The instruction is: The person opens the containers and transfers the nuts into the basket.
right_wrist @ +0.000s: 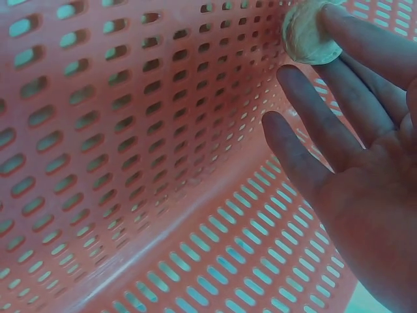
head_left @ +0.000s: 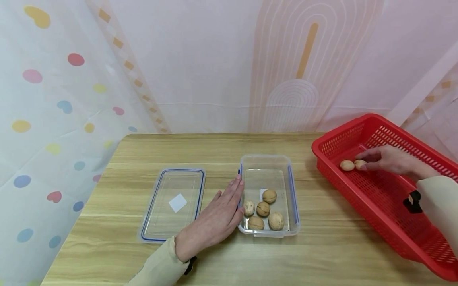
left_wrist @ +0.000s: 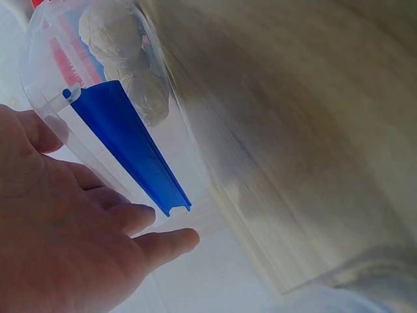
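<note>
Inside the red basket, my right hand pinches a walnut between thumb and fingers. Another walnut lies just left of it on the basket floor. The right wrist view shows the pinched walnut at the fingertips, with the other fingers extended. My left hand lies with straight fingers along the left side of a clear plastic food container. Several walnuts sit in the near half of that container. A blue side clip hangs folded down beside the left fingers in the left wrist view.
To the left of the container lies its clear lid with a blue seal and a white square label. All of this stands on a wood-grain table. Behind it hangs a patterned curtain.
</note>
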Demonstrator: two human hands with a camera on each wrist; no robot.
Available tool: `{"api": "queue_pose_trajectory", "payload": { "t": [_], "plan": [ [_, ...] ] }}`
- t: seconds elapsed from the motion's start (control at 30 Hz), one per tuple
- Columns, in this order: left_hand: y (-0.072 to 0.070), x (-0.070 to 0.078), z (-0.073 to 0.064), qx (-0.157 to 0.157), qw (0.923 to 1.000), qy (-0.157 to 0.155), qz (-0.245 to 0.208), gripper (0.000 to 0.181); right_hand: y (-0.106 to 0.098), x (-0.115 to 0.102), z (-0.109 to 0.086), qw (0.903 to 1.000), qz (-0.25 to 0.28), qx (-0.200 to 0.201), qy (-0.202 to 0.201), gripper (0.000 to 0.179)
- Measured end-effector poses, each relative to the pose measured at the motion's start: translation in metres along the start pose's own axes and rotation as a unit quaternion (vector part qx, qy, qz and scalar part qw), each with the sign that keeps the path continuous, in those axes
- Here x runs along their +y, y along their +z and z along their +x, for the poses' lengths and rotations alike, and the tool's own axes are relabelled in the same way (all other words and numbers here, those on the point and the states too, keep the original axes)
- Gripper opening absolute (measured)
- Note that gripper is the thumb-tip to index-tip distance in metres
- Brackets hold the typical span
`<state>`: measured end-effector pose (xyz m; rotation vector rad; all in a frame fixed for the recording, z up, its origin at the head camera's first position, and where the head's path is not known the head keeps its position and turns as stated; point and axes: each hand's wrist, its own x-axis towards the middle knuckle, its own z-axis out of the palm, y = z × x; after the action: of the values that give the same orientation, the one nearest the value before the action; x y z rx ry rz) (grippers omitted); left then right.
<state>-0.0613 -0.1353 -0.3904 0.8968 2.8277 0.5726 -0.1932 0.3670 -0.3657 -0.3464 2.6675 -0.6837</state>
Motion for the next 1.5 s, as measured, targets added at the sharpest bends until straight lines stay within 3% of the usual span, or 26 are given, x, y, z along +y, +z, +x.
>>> {"api": "queue_pose_trajectory", "payload": {
  "t": [0.37,0.77,1.0,1.3,1.5],
  "plan": [
    [0.0,-0.001,0.002,-0.001,1.0,0.0,0.003,0.064,0.001,-0.002,-0.001,0.9999,-0.01,-0.01,-0.002,0.051],
    [0.0,-0.005,0.008,-0.006,1.0,-0.006,-0.005,0.064,-0.02,-0.014,-0.016,0.9998,-0.009,-0.014,0.008,0.063],
    [-0.001,-0.006,0.01,-0.011,0.9998,-0.012,-0.01,0.064,-0.026,-0.03,-0.027,0.9992,-0.013,0.032,0.018,0.071],
    [-0.001,-0.008,0.011,0.001,0.9999,-0.007,-0.014,0.064,-0.027,-0.054,-0.043,0.9957,0.027,0.087,0.013,0.069],
    [-0.002,-0.009,0.01,0.005,0.9999,-0.001,-0.014,0.064,-0.027,-0.071,-0.057,0.9929,0.022,0.111,0.037,0.067]
  ]
}}
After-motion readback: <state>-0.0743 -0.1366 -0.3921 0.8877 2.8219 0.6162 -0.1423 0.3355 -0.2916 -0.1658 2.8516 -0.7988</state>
